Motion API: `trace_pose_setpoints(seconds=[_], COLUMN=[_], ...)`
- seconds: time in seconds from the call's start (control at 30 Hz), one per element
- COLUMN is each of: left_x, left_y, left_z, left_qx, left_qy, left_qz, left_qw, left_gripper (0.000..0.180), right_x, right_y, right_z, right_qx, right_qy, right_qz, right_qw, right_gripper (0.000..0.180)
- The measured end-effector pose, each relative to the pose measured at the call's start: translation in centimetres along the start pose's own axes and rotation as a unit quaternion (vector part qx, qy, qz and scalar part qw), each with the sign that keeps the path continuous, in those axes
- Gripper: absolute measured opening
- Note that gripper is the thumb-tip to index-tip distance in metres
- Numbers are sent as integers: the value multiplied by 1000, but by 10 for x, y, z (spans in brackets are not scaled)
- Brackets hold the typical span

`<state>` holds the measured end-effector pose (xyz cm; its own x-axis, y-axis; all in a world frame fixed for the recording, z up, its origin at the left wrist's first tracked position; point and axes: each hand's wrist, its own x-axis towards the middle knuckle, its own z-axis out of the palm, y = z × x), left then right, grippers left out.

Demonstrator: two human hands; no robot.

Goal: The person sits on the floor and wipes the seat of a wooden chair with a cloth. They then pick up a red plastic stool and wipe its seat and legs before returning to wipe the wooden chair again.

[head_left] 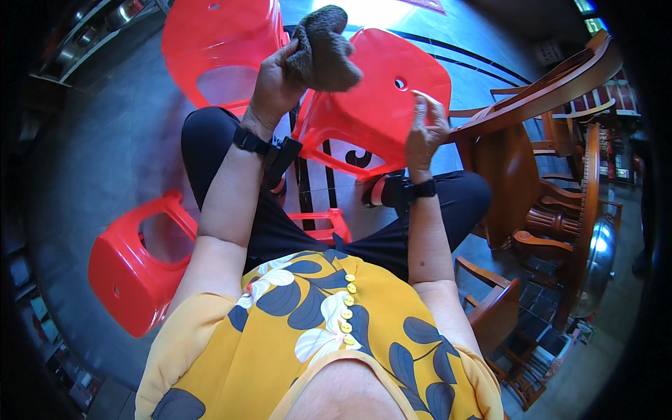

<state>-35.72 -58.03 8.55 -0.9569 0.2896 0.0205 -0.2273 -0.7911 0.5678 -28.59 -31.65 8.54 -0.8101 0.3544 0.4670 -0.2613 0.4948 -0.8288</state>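
My left hand [274,82] grips a bunched dark brown cloth [323,52], raised over the near left part of a red plastic stool [378,77]. That stool is tipped between my knees, its seat with a small round hole facing up and its open side toward me. My right hand [427,133] holds the stool's right edge, with a fingertip lying on the seat; the far side of this grip is hidden. Black straps with small dark boxes sit on both wrists.
More red stools stand around: one at the far left [217,35], one lower left [133,273], and part of one [325,225] below my seat line. Carved wooden chairs [511,175] crowd the right side. A metal shelf with pots [87,35] stands at the upper left, above grey floor tiles [91,168].
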Motion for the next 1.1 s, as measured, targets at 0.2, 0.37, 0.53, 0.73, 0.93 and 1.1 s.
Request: trace_pose_setpoints(seconds=[0.2,0.37,0.53,0.73,0.93,1.1], left_x=[-5,7,17,-11,-10,-5], left_y=[-16,-42,-54,-92,-114,-122], left_z=[10,-11,-23,-9,-31,-60], left_qx=[222,185,622,740,495,397], left_qy=[-35,32,159,5,81,108], left_qz=[-102,-73,149,159,120,85], left_qw=[969,980,752,653,856,908], left_gripper=[47,43,60,67,63,50], right_x=[-10,-13,-3,6,10,3], right_y=[-27,-27,-20,-9,13,29], right_z=[49,55,70,67,38,35], right_qx=[336,304,294,33,-288,-324], right_qy=[-178,-93,-131,-87,-53,-108], right_qz=[309,255,226,105,-218,-257], right_qw=[871,913,919,990,931,904], right_gripper=[59,47,44,43,23,15])
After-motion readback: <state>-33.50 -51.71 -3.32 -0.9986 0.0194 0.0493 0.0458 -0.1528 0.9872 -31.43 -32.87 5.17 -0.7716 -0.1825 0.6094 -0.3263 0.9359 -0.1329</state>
